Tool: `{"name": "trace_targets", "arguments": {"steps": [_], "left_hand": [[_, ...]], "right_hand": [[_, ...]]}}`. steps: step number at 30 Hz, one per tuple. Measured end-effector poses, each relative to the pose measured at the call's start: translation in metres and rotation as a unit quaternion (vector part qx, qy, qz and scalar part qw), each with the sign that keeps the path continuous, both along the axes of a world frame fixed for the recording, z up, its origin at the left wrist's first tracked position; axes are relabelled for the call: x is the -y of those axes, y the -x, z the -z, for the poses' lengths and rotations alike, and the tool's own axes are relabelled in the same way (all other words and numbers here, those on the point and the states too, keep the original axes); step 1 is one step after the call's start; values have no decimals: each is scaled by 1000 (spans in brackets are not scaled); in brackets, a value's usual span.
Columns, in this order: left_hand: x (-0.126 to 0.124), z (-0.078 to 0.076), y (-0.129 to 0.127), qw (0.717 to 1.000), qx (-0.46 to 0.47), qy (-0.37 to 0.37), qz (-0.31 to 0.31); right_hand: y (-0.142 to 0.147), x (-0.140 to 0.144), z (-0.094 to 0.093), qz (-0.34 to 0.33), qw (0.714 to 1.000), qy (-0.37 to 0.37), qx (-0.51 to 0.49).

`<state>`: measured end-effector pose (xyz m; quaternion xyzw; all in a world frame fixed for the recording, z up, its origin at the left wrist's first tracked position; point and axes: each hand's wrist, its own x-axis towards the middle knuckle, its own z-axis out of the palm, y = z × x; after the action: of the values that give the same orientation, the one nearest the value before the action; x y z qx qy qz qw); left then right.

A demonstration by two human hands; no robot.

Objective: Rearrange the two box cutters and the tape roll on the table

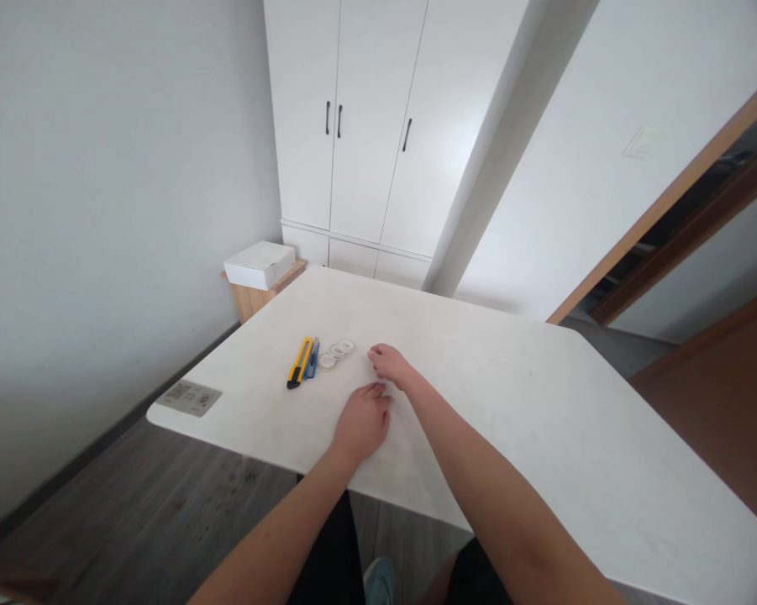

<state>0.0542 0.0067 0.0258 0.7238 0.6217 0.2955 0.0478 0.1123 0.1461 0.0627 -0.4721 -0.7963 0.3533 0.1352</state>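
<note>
My left hand (362, 422) rests palm down on the white table (479, 378), its fingers stretched out and apart from the thumb. Just beyond it, my right hand (389, 363) is closed, fingers curled together low over the tabletop; whatever they may hold is hidden or too small to name. Left of my right hand lie several thin whitish rings (337, 352) in an overlapping row, like small tape rolls. Beside them are a yellow and black utility knife (300, 363) and a smaller blue utility knife (312, 360), side by side. Neither hand touches the knives or the rings.
A grey printed label (190, 397) is stuck at the table's left corner. A white box (260, 264) sits on a wooden stand behind the far left edge. A tall white cabinet (378, 101) stands at the back, and a wooden-framed opening is on the right.
</note>
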Motion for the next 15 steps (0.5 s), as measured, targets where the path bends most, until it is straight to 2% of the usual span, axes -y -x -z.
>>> {"name": "trace_targets", "arguments": {"steps": [5, 11, 13, 15], "left_hand": [[1, -2, 0, 1000, -27, 8, -5], [0, 2, 1, 999, -43, -4, -12], [-1, 3, 2, 999, -46, -14, -7], [-3, 4, 4, 998, -51, -21, -1]], "right_hand": [[-109, 37, 5, -15, 998, -63, -18], [-255, 60, 14, 108, 982, -141, 63], [-288, 64, 13, 130, 974, -160, 93], [-306, 71, 13, 142, 966, -185, 108]]}}
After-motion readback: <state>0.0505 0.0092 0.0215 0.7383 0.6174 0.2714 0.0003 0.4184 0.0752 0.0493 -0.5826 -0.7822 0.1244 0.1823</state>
